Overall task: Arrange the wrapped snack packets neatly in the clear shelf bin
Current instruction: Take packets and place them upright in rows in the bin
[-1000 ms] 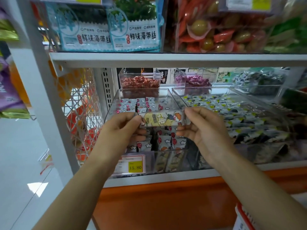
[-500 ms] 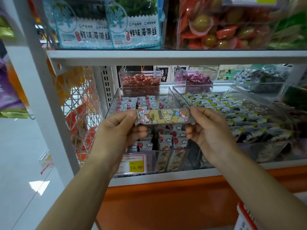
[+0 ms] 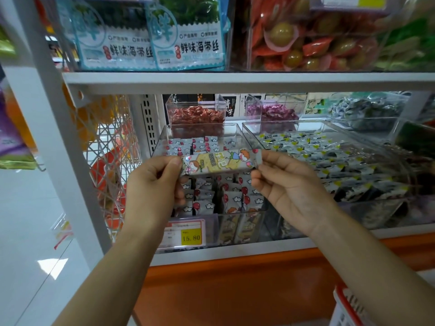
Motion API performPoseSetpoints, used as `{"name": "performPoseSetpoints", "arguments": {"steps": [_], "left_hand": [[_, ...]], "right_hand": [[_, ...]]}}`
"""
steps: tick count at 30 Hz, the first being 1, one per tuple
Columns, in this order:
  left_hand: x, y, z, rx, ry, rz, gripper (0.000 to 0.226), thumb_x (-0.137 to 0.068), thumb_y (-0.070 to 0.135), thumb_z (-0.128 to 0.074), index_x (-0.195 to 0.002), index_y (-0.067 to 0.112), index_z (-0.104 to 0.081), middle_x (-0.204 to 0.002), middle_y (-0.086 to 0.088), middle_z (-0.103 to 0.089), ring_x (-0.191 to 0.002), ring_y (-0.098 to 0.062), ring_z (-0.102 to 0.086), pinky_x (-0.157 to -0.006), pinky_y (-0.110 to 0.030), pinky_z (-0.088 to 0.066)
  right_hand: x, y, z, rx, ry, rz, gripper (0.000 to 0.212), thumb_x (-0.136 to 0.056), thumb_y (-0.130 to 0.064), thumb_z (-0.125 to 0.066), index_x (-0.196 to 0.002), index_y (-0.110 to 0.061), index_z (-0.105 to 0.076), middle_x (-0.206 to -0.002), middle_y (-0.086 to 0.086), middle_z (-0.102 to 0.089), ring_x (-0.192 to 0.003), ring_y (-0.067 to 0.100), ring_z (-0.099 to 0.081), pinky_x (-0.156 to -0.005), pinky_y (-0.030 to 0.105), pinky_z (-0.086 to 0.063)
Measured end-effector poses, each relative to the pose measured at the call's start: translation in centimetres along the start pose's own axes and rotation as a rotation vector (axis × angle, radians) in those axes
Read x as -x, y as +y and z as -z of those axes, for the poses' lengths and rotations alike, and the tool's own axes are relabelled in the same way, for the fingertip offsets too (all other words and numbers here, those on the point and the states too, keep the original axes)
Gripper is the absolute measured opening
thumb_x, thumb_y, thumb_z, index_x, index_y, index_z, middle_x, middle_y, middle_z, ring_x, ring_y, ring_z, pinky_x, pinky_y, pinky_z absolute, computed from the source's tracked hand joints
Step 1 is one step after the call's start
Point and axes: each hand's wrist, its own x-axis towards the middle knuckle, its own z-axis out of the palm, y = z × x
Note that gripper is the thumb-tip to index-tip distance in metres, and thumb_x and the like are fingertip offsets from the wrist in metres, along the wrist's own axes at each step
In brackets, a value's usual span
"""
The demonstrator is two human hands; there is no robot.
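Shop shelf, clear bin: 1 packet, light, crinkly; left hand and right hand pinch its ends.

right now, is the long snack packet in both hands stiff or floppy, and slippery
Probably fairly stiff: the snack packet spans straight between the left hand and right hand, pinched only at its ends, without sagging. Its glossy wrapper likely makes it slippery.

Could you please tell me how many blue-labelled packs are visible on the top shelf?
2: one blue-labelled pack at the left end, the other just right of it. More may stand hidden behind them.
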Motion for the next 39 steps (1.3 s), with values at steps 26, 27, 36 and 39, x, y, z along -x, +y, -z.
{"name": "performPoseSetpoints", "arguments": {"steps": [26, 27, 36, 39], "left_hand": [[-0.4, 0.6, 0.3, 0.524, -0.365, 0.223, 0.035, -0.070, 0.011, -0.064, -0.104, 0.003, -0.065, -0.098, -0.011, -0.072, -0.092, -0.022, -0.070, -0.072, -0.021, -0.055], [-0.4, 0.6, 0.3, 0.524, -0.367, 0.220, 0.034, -0.070, 0.015, -0.064, -0.103, 0.004, -0.065, -0.099, -0.011, -0.072, -0.093, -0.022, -0.070, -0.072, -0.020, -0.055], [-0.5, 0.2, 0.2, 0.488, -0.270, 0.216, 0.045, -0.070, 0.013, -0.062, -0.113, 0.003, -0.059, -0.098, -0.016, -0.071, -0.091, -0.021, -0.070, -0.073, -0.020, -0.055], [-0.2, 0.2, 0.1, 0.423, -0.327, 0.188, 0.046, -0.073, 0.013, -0.061, -0.117, 0.001, -0.059, -0.099, -0.008, -0.073, -0.095, -0.018, -0.069, -0.075, -0.019, -0.054]], "right_hand": [[-0.1, 0.4, 1.1, 0.626, 0.098, 0.469, 0.026, -0.091, 0.010, -0.046, -0.084, -0.013, -0.055, -0.073, -0.005, -0.062, -0.063, 0.012, -0.065, -0.060, 0.028, -0.058], [0.0, 0.5, 1.0, 0.670, 0.085, 0.486, 0.028, -0.091, 0.010, -0.045, -0.083, -0.015, -0.054, -0.071, -0.008, -0.063, -0.064, 0.011, -0.066, -0.060, 0.028, -0.058], [0.6, 1.1, 0.6, 0.676, 0.009, 0.439, 0.006, -0.089, -0.010, -0.060, -0.093, -0.015, -0.060, -0.081, -0.009, -0.062, -0.074, 0.015, -0.065, -0.064, 0.038, -0.059], [0.4, 1.1, 0.6, 0.676, 0.045, 0.426, 0.010, -0.089, -0.012, -0.060, -0.094, -0.020, -0.063, -0.076, -0.019, -0.062, -0.069, 0.011, -0.064, -0.061, 0.033, -0.059]]}}
